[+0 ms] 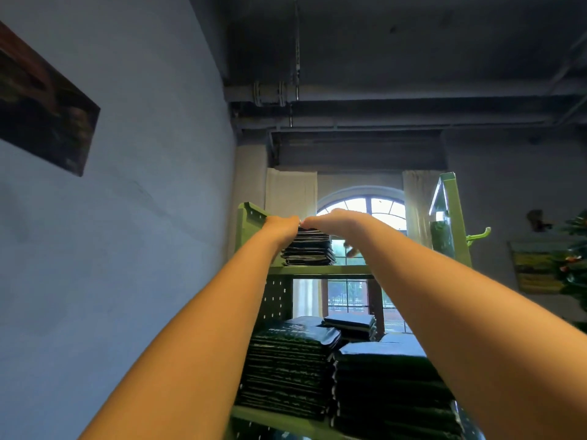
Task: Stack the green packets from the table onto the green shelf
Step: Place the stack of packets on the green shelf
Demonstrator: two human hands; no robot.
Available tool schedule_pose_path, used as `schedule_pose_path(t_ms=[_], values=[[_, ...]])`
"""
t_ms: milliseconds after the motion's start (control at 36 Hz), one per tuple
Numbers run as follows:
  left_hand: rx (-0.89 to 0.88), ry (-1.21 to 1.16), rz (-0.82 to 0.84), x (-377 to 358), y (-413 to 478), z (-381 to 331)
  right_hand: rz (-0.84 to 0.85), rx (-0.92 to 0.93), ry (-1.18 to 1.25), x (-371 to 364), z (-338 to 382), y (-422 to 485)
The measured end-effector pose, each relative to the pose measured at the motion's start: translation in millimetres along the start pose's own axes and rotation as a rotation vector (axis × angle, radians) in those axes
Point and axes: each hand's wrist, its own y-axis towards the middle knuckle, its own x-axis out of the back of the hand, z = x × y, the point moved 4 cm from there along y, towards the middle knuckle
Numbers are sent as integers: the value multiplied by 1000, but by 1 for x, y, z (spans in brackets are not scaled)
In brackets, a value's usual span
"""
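Observation:
Both my arms reach up to the upper level of the green shelf (317, 269). My left hand (282, 224) and my right hand (332, 220) meet on top of a stack of dark green packets (309, 249) standing there. Their fingers point away from me and are hidden behind the backs of the hands, so the grip does not show. On the level below stand a tall pile of green packets (286, 369) at the left, another (387, 385) at the right and a lower one (349, 327) behind them.
A blue wall with a dark picture (41, 103) runs along the left. Behind the shelf is an arched window (368, 204). The shelf's green upright (452, 217) with a hook stands at the right, with plants (571, 265) beyond it.

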Motion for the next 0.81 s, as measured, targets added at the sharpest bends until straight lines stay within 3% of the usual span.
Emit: schedule_pose_path(t_ms=[139,222,444,806], values=[[-193,313,-225,13,19,14,-168,191,-210,-1,1,11],[-241,466,-253,14,10,13,-223,273,-325,-4,1,10],[-221,495,177,-6,5,7,-338,341,-462,-4,4,10],[-166,609,273,-13,21,15,-157,248,-468,-13,-3,33]])
